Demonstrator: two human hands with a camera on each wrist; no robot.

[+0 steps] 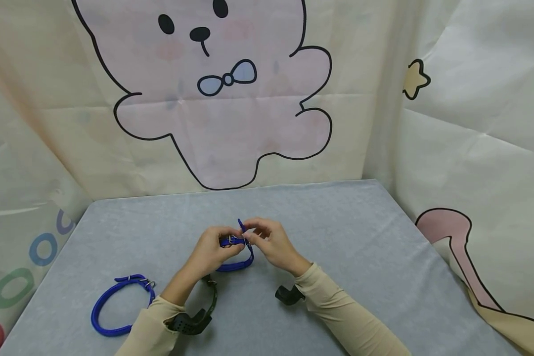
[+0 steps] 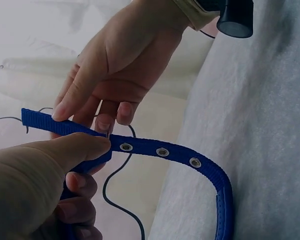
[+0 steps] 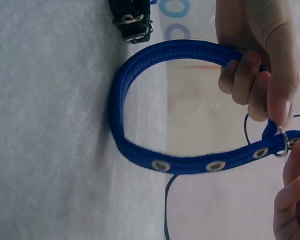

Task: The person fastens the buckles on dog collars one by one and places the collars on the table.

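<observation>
A blue collar (image 1: 236,266) with metal eyelets is bent into a loop between both hands, low over the table. My left hand (image 1: 209,252) grips it by the buckle end, thumb pressed along the strap beside a metal ring (image 3: 282,145). On the other side, my right hand (image 1: 273,244) pinches the strap's free tail (image 2: 40,120), which sticks up past the fingers in the head view. Several eyelets show along the strap in both wrist views. The buckle is partly hidden by my fingers.
A second blue collar (image 1: 99,304), buckled into a ring, lies on the grey cloth-covered table (image 1: 338,222) beside my left forearm. Wrist-worn cameras with dark straps (image 1: 191,322) hang below the wrists. Printed curtains (image 1: 347,123) stand behind and at both sides.
</observation>
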